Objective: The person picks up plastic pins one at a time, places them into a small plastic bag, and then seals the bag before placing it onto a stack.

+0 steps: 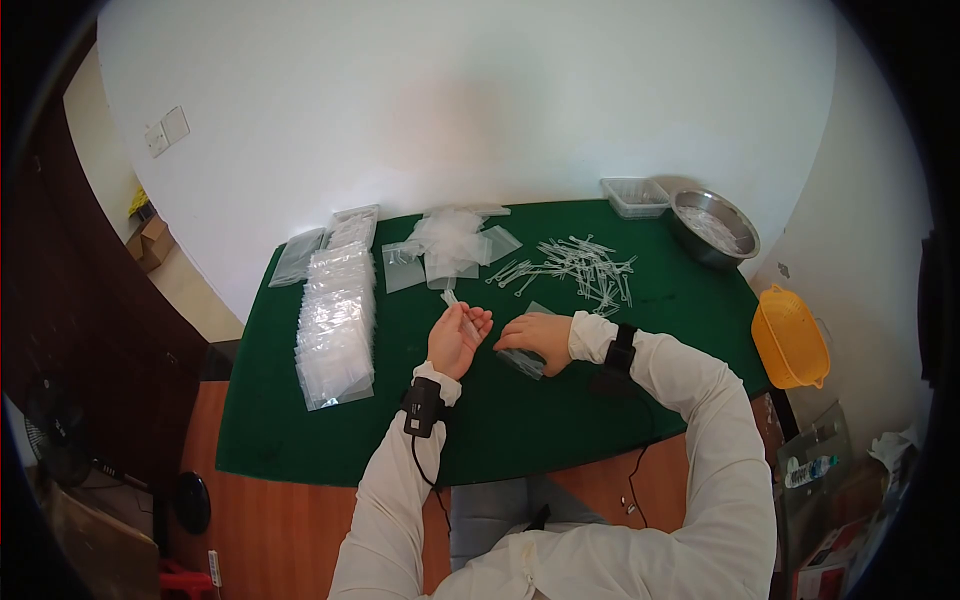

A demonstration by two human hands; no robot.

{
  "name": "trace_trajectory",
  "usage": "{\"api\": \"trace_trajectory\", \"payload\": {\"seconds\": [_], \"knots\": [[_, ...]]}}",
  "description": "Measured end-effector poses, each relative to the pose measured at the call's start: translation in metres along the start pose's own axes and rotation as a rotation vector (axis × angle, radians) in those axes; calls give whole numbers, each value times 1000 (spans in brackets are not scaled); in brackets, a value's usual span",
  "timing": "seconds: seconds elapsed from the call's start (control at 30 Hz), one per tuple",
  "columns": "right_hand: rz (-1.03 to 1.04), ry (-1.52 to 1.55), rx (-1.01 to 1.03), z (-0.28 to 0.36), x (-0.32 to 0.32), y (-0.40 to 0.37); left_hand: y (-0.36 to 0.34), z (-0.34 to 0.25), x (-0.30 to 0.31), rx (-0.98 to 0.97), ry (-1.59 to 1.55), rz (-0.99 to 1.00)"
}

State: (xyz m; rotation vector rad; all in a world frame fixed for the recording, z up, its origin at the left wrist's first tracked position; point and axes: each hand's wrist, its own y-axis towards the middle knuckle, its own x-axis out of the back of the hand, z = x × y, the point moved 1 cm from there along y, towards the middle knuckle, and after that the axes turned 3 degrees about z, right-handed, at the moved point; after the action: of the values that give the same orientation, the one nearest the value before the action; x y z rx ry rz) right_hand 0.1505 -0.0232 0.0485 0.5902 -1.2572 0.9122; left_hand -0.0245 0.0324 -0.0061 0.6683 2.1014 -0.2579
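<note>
My left hand point(460, 342) is turned palm up near the middle of the table, its fingers curled around a few thin white plastic sticks point(449, 297) whose ends stick out past the fingers. Just to its right, my right hand point(540, 338) is closed on a clear plastic bag point(522, 363), which shows below and above the hand. Beyond the right hand lies a loose pile of white sticks with small looped ends point(590, 265). Behind the left hand is a heap of flat, clear zip bags point(452, 240).
A long overlapping row of filled clear bags point(338, 320) runs down the left of the green table point(470, 410). At the back right stand a clear plastic tray point(636, 198) and a metal bowl point(752, 242) with clear items inside. A yellow basket point(792, 340) sits beyond the right edge.
</note>
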Motion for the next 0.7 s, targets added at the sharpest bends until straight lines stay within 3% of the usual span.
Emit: {"api": "trace_trajectory", "payload": {"seconds": [0.1, 0.23, 0.4, 0.67, 0.7], "knots": [[-71, 93, -152, 4, 2, -5, 0, -2, 0, -44, -33, -8], [-163, -52, -154, -1, -5, -9, 1, -1, 0, -55, -34, -15], [-40, -149, -175, -2, -5, -5, 0, -1, 0, -46, -17, -15], [-310, -112, -219, -8, 4, -14, -3, 0, -8, -85, 69, 0], [-429, 70, -241, -10, 5, -16, -4, 1, -11, -113, 66, -1]]}}
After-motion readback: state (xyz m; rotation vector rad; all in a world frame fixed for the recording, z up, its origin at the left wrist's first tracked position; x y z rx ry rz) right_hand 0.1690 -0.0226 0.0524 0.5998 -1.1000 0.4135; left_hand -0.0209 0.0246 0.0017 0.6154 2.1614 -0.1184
